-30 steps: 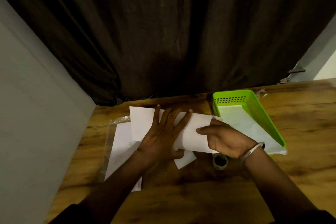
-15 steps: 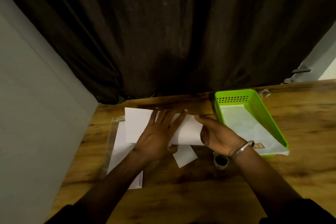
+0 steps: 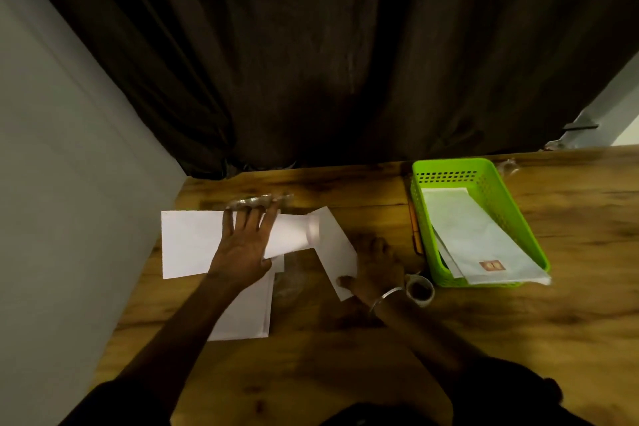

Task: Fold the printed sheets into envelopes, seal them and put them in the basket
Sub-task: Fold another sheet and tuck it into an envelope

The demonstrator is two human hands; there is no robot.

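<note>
Wooden counter (image 3: 570, 252), dim light. Dark curtain (image 3: 311, 62) hangs behind it and a grey wall (image 3: 69, 149) stands on the left.

Left hand (image 3: 247, 245): grip wide open, palm down, fingers straight and spread. It presses flat on a large white sheet (image 3: 190, 242) at the counter's left-centre. The fingertips reach the sheet's far edge, at a crinkled clear plastic wrapper (image 3: 259, 200) lying just beyond it. To the right of the hand the sheet bows up off the counter in a loose curl.

Right hand (image 3: 375, 266): dim and motion-blurred. Its grip is closed on the near corner of a narrow white piece (image 3: 335, 242), with the thumb on top of the paper and the fingers along its right edge. The piece lies tilted, its far end meeting the curled end of the sheet. I cannot tell whether it is a separate envelope or part of the sheet. There is a metal bangle (image 3: 385, 297) on the wrist.

A stack of white sheets (image 3: 247, 311) lies under the left forearm, partly beneath the large sheet.

The green basket (image 3: 511, 214) sits on the right side of the counter, well apart from the left hand. It holds several white envelopes (image 3: 473, 235). The top one bears a small reddish mark near its near end, and that end hangs over the basket's near rim.

A tape roll (image 3: 419, 290) lies just beside the basket's near left corner, close to the right wrist.
</note>
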